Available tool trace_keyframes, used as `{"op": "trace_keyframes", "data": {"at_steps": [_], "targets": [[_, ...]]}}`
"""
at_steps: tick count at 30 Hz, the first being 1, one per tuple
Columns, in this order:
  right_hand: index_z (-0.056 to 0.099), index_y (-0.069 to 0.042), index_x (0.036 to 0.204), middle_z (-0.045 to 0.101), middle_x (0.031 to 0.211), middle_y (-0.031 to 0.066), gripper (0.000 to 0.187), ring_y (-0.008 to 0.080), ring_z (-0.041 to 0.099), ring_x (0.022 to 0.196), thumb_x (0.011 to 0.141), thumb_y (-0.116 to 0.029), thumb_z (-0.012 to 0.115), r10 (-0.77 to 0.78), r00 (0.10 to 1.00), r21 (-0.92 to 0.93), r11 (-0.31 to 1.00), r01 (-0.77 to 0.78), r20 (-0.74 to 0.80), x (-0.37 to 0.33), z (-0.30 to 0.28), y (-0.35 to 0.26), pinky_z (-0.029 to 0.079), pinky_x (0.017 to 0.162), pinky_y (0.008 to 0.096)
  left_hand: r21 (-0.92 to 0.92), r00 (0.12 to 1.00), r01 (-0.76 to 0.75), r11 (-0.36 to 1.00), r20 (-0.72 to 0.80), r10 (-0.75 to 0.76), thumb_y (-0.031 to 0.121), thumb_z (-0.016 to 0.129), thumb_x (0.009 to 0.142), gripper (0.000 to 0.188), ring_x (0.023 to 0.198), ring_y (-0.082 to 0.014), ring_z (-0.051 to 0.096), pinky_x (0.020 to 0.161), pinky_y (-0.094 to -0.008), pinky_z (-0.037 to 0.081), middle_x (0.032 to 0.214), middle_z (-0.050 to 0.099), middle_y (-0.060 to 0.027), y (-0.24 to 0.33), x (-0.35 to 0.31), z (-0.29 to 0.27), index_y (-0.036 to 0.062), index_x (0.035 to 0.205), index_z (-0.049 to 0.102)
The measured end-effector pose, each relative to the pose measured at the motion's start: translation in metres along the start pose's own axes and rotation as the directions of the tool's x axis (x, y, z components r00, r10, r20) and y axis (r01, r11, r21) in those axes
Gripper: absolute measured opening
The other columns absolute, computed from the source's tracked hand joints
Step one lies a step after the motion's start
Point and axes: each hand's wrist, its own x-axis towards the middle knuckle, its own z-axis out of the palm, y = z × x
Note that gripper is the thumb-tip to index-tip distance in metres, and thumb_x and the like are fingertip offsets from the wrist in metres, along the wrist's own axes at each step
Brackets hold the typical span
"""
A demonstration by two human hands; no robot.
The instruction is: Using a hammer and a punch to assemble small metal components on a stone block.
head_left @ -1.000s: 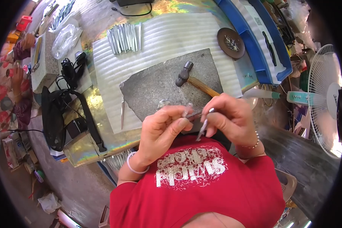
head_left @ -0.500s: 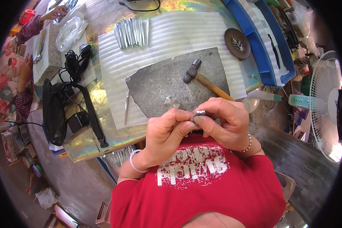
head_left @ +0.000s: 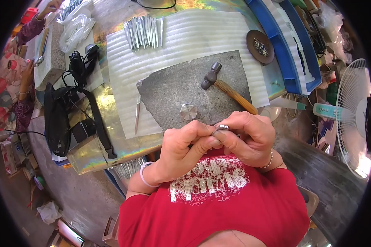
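My left hand [head_left: 183, 146] and my right hand [head_left: 251, 138] meet in front of my chest, thumbs and fingertips pinched together. Between them shows a small shiny metal piece [head_left: 221, 127], mostly covered by the fingers; its exact kind cannot be made out. Just beyond my left fingers, a round silver metal disc [head_left: 189, 111] lies on a dark grey stone slab [head_left: 169, 90]. A ball-peen hammer [head_left: 235, 95] with a wooden handle rests across the slab's right side, its handle end near my right hand. Left of the slab lies one thin tapered metal strip [head_left: 137, 115].
White foam sheet [head_left: 198, 33] bears a row of metal strips [head_left: 142, 33]. Farther right are a brown dish [head_left: 254, 51] of small metal bits, a blue tray [head_left: 290, 76] and a fan [head_left: 354, 117]. Black straps [head_left: 55, 123] lie left, near another person's hand [head_left: 27, 76].
Both hands have shifted slightly to the right, still pinching the small metal piece. The round disc shows more fully beyond my fingers. The view has moved a little.
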Motion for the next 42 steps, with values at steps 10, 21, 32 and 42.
{"op": "trace_keyframes", "data": {"at_steps": [10,21,32,42], "targets": [[0.055,0.002,0.084,0.062,0.064,0.0040,0.010,0.0042,0.057,0.053,0.087,-0.006,0.061,0.322,0.943,0.322,0.887,-0.330,0.078,-0.001,0.003,0.007,0.042,0.043,0.0173,-0.071,0.986,0.159,0.985,0.061,-0.155,0.008,0.062,0.087,0.010,0.059,-0.0060,0.060,0.052,-0.0210,0.046,0.066,0.065,-0.0056,-0.001,0.000,-0.003,0.0004,0.086,0.055],[0.053,-0.001,0.081,0.057,0.063,0.0019,0.012,0.0023,0.046,0.043,0.088,-0.008,0.059,0.488,0.859,0.522,0.698,-0.490,0.154,-0.001,0.011,0.016,0.033,0.037,0.0158,-0.179,0.918,0.390,0.903,0.157,-0.365,0.007,0.061,0.088,0.017,0.056,-0.0037,0.054,0.047,-0.0200,0.041,0.061,0.060,-0.0042,0.012,-0.001,-0.009,-0.0007,0.081,0.048],[0.054,-0.006,0.073,0.055,0.058,0.0005,0.017,0.0019,0.040,0.036,0.088,-0.012,0.061,0.601,0.786,0.627,0.561,-0.541,0.142,0.002,0.017,0.029,0.028,0.032,0.0157,-0.228,0.829,0.548,0.804,0.279,-0.485,0.010,0.065,0.086,0.020,0.046,-0.0086,0.057,0.039,-0.0181,0.044,0.062,0.058,-0.0044,0.014,0.013,-0.017,-0.0004,0.089,0.049],[0.054,-0.006,0.076,0.054,0.060,0.0006,0.015,0.0024,0.040,0.037,0.089,-0.012,0.059,0.597,0.798,0.708,0.531,-0.466,0.078,-0.010,0.024,0.032,0.029,0.033,0.0156,-0.188,0.807,0.564,0.804,0.330,-0.489,0.014,0.067,0.085,0.023,0.044,-0.0072,0.055,0.037,-0.0173,0.042,0.057,0.058,-0.0039,0.014,0.019,-0.020,-0.0004,0.088,0.049]]}}
